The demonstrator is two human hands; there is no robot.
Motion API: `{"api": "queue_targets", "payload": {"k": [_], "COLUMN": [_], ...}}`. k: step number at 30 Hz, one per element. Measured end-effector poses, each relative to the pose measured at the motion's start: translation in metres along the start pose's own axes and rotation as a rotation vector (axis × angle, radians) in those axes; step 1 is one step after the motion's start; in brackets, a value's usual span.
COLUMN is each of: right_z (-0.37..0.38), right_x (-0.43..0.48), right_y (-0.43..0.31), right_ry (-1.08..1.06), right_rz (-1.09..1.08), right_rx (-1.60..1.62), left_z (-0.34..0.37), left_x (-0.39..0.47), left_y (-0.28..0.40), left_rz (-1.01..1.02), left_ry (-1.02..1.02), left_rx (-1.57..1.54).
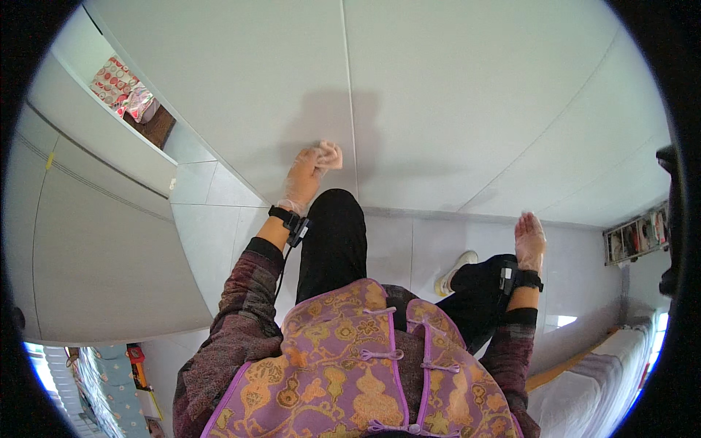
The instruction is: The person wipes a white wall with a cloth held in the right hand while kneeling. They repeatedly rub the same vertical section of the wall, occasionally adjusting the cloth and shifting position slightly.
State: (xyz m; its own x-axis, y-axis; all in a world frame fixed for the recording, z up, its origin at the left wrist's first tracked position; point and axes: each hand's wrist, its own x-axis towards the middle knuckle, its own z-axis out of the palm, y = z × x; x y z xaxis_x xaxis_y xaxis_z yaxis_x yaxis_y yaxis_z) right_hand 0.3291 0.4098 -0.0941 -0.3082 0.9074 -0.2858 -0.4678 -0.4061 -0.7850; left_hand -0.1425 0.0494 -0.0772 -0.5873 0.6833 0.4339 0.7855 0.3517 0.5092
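My left hand [305,172], in a clear thin glove, grips a folded pinkish cloth [330,155] against the pale panel wall [263,82], just left of a vertical seam. A soft shadow falls on the panels around it. On the right, my right hand [529,241], also in a clear glove, is held out over my bent knee with its fingers extended and nothing visible in it. Both wrists carry black straps with small devices; a cable runs from the left one.
A doorway at the upper left shows a red-patterned fabric. The pale door [109,246] stands at the left. A shoe rack [638,232] is at the right, above a bed or seat with white covering [580,394]. Light floor tiles [389,241] lie below the wall.
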Motion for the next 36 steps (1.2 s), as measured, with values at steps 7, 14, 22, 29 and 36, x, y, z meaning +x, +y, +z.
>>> {"api": "queue_targets", "payload": {"k": [7, 14, 22, 29, 36], "right_z": [0.127, 0.236, 0.241, 0.342, 0.461], "right_x": [-0.076, -0.147, -0.169, -0.092, -0.045], "right_y": [0.035, 0.071, 0.067, -0.193, -0.275], "right_ry": [-0.397, -1.084, -0.714, -0.63, -0.125], "right_rz": [0.003, 0.307, 0.357, -1.595, -2.339], "right_rx": [-0.36, -0.212, -0.153, -0.467, -1.03], "left_z": [-0.019, -0.034, -0.024, 0.009, 0.04], "left_x": [0.009, -0.015, -0.023, 0.014, 0.03], "left_y": [0.093, 0.168, 0.175, 0.158, 0.162], "left_rz": [-0.296, -0.244, -0.259, -0.429, -0.448], "left_ry": [-0.184, -0.571, -0.522, -0.436, -0.553], "left_rx": [-1.397, -1.501, -1.184, -1.229, -1.235]}}
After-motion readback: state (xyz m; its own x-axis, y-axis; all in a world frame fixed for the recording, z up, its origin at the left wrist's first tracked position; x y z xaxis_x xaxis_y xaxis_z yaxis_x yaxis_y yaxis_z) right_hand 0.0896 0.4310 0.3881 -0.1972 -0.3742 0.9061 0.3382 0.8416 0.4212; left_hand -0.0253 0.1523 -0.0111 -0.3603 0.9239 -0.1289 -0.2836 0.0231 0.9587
